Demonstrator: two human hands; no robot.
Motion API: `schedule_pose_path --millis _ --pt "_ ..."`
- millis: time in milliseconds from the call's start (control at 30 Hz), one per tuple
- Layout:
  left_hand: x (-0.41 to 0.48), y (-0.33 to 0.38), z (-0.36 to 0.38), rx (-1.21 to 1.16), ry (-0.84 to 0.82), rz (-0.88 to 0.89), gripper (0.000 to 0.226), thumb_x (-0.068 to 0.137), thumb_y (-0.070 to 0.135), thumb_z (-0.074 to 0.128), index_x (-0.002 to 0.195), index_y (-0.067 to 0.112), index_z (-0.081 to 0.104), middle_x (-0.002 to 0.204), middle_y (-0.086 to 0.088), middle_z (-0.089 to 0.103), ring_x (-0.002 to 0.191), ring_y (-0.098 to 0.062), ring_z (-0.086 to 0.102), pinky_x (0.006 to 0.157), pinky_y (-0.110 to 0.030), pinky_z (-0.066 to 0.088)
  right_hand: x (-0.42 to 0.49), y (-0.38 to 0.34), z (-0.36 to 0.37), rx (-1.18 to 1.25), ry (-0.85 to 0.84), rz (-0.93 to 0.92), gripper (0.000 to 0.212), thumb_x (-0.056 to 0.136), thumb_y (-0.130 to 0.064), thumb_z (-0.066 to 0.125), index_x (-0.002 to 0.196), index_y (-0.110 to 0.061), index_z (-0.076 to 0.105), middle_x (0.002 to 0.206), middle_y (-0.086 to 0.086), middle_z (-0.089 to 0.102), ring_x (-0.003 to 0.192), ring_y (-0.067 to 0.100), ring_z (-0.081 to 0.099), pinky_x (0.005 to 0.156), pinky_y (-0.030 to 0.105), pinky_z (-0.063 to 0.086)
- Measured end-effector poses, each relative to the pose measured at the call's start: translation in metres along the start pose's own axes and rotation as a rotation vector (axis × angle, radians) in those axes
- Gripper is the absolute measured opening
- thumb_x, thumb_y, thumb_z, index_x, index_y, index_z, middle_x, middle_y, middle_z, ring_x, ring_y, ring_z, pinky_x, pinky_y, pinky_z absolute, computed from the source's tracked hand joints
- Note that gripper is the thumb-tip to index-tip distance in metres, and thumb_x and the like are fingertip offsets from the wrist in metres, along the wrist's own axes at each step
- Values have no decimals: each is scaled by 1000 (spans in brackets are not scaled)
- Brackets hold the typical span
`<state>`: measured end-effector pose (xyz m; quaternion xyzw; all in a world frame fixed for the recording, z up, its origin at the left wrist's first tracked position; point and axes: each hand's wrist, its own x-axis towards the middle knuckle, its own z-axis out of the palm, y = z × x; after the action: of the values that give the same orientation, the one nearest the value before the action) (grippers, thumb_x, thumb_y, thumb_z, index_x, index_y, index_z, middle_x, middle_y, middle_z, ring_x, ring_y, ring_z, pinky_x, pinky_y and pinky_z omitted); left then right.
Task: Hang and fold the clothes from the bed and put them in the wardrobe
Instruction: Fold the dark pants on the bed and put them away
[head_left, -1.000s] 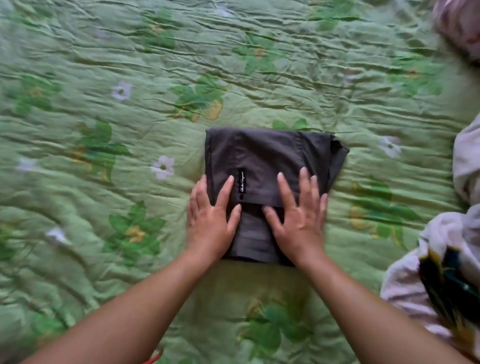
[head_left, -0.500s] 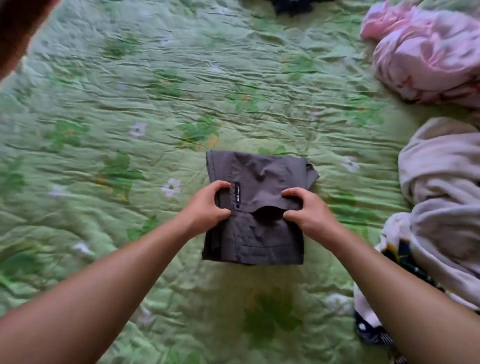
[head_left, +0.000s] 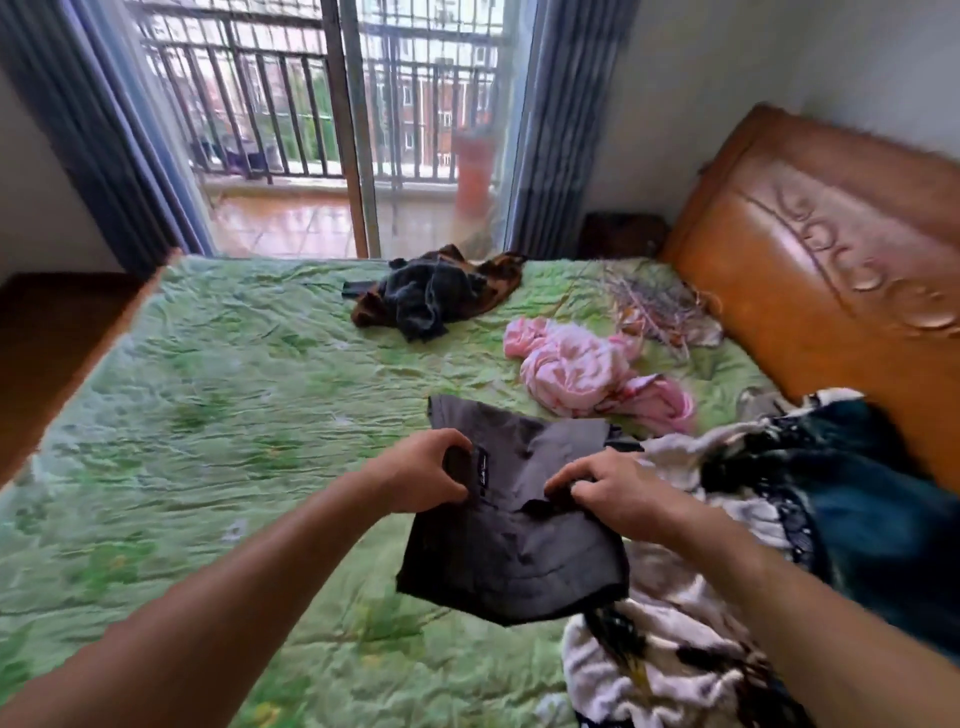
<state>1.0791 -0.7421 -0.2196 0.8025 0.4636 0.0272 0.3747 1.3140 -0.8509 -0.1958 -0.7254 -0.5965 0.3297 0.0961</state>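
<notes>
Two grips — left hand (head_left: 420, 475), right hand (head_left: 619, 494) — garment (head_left: 514, 564) edges.

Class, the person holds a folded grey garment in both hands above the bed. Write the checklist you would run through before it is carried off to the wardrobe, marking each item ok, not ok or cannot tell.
1. Left hand grips the folded grey garment: ok.
2. Right hand grips it too: ok.
3. Garment lifted off the green bedspread: ok, it appears raised.
4. Fold holding together: cannot tell, the lower part droops.
5. Wardrobe in sight: not ok, not in the picture.
6. Bed cleared of clothes: not ok, a pink garment and a dark pile lie unfolded.
</notes>
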Motion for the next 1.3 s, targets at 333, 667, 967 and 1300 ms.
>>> schedule_pose_path --millis 333,667,967,1300 --pt "-43 260 -37 157 -15 361 63 74 25 80 132 25 57 113 -2 61 98 -18 62 86 -33 54 -222 24 -179 -15 366 198 33 87 -22 61 119 -30 62 109 -9 67 90 6 64 77 23 50" --pt "-94 501 63 180 -237 679 51 79 15 76 127 17 58 112 -5 67 100 -19 67 91 -38 58 -450 115 -260 -66 616 523 52 75 -42 62 125 -31 58 112 -3 65 94 18 66 76 32 56" --pt "-169 687 164 323 -378 1025 53 83 16 76 133 13 58 123 -7 63 108 -22 62 96 -40 54 -635 163 -279 76 832 806 17 79 -33 65 95 -31 61 89 7 69 51 14 57 41 23 43" --pt "-220 833 252 442 -710 1310 54 80 18 81 129 20 57 112 -2 61 94 -18 66 68 -26 60 -755 176 -267 99 1128 1100 19 75 -33 63 94 -35 64 96 -1 69 84 21 70 60 38 59"
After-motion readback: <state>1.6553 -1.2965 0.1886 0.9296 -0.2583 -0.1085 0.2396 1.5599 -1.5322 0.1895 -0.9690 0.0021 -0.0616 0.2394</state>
